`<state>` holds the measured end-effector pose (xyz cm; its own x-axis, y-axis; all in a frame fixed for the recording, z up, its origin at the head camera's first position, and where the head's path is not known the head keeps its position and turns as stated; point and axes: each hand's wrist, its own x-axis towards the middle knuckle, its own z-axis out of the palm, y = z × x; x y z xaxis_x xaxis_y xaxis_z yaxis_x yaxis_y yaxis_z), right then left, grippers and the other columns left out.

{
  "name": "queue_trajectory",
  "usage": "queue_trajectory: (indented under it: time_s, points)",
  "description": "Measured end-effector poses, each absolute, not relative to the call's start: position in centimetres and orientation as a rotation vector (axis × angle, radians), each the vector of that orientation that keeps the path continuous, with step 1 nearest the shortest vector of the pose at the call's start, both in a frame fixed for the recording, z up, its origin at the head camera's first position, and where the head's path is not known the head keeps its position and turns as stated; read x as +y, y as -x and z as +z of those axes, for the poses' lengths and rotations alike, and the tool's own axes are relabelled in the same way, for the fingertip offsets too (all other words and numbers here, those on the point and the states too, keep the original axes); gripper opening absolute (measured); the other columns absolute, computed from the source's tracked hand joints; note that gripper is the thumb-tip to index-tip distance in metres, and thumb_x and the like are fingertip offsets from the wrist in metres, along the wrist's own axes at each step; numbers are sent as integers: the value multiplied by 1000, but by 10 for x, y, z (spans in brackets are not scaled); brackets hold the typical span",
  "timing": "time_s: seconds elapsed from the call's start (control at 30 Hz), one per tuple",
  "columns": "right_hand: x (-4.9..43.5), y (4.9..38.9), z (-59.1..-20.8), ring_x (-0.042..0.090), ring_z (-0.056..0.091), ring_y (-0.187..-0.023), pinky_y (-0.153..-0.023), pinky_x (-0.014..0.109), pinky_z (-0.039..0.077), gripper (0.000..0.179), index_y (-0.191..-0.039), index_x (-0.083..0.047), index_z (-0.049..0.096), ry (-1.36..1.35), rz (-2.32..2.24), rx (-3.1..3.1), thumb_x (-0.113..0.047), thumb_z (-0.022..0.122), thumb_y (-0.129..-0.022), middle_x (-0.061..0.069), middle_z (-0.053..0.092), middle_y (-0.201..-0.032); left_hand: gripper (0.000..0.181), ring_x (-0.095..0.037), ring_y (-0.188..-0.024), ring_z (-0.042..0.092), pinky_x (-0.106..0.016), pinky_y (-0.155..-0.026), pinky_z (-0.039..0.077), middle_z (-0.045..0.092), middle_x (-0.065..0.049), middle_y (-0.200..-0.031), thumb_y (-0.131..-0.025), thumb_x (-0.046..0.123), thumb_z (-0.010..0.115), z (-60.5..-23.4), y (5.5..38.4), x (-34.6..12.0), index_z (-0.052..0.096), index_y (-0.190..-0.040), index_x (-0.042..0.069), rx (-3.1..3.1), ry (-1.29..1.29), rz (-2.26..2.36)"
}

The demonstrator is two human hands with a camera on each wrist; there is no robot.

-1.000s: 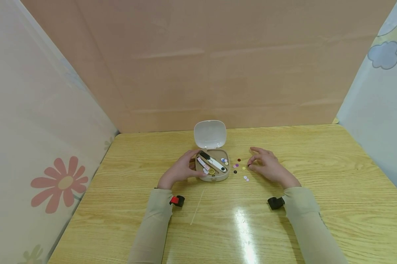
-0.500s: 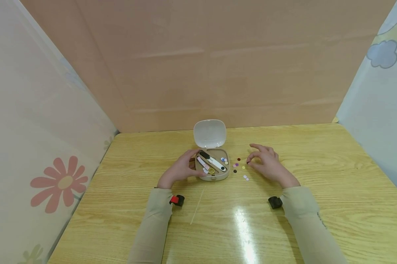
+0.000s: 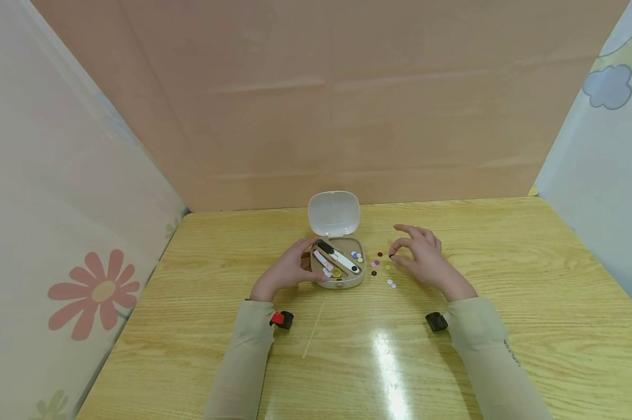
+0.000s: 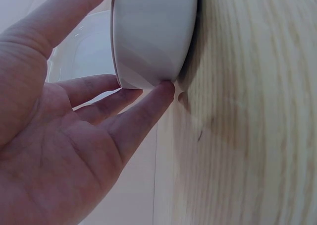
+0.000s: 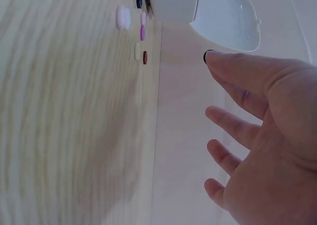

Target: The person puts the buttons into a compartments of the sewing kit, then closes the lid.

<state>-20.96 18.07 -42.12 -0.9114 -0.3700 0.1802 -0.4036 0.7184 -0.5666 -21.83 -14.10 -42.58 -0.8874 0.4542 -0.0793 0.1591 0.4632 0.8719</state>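
A small white storage box (image 3: 353, 281) stands on the table with its lid (image 3: 334, 213) raised. My left hand (image 3: 286, 270) grips its left side, thumb at the front and fingers round the back and side. In the box's tan compartments lie a white and black folded tool (image 3: 341, 259), a pink-and-white strip (image 3: 323, 261), a gold ring-like piece (image 3: 337, 272) and several buttons (image 3: 357, 255). Thumb and index finger of my right hand (image 3: 425, 261) pinch a dark button (image 5: 205, 56) above the table, right of the box; the other fingers are spread.
Loose buttons lie between the box and my right hand: a black one (image 3: 374, 273), a red one (image 3: 380, 254), a yellow one (image 3: 387, 267), a purple one (image 3: 376, 263) and pale ones (image 3: 390, 282). A thin pale strip (image 3: 314, 329) lies in front. Panels enclose the table.
My right hand has risen slightly and shifted left toward the box with the dark button between its fingertips. The left hand and the box have stayed put.
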Motion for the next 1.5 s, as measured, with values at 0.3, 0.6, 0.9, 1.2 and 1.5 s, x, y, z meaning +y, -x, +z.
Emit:
queue_trajectory:
  time_s: [0.3, 0.6, 0.9, 1.2, 1.5]
  points:
    - [173, 207, -413, 49, 16, -131, -102, 68, 6, 10, -88, -8, 69, -657, 945, -2826, -18, 69, -90, 19, 35, -146, 91, -28, -129, 42, -31, -99, 45, 34, -7, -146, -74, 15, 84, -425, 218, -141, 34, -149, 13, 2415, -526, 1393]
    - [165, 209, -411, 47, 17, -131, -102, 68, 7, 9, -87, -8, 69, -689, 906, -2804, -17, 70, -89, 18, 36, -146, 90, -29, -129, 42, -33, -99, 45, 36, -6, -145, -73, 15, 84, -425, 219, -141, 35, -148, 14, 2412, -545, 1405]
    - [155, 211, -410, 48, 18, -131, -101, 69, 8, 5, -87, -11, 69, -723, 875, -2803, -14, 72, -86, 18, 37, -146, 89, -29, -128, 42, -33, -99, 45, 35, -7, -145, -73, 16, 85, -422, 218, -140, 36, -148, 15, 2434, -521, 1378]
    - [143, 215, -411, 45, 21, -131, -102, 66, 9, 6, -87, -15, 70, -777, 827, -2780, -12, 74, -84, 16, 39, -145, 88, -36, -129, 40, -41, -101, 43, 33, -13, -147, -75, 15, 83, -417, 215, -139, 35, -148, 12, 2403, -549, 1414]
    - [134, 220, -412, 44, 22, -131, -103, 66, 10, 4, -86, -16, 71, -811, 796, -2742, -13, 74, -85, 15, 42, -143, 90, -31, -129, 41, -36, -98, 46, 35, -7, -146, -73, 17, 85, -427, 220, -140, 36, -148, 15, 2434, -548, 1391]
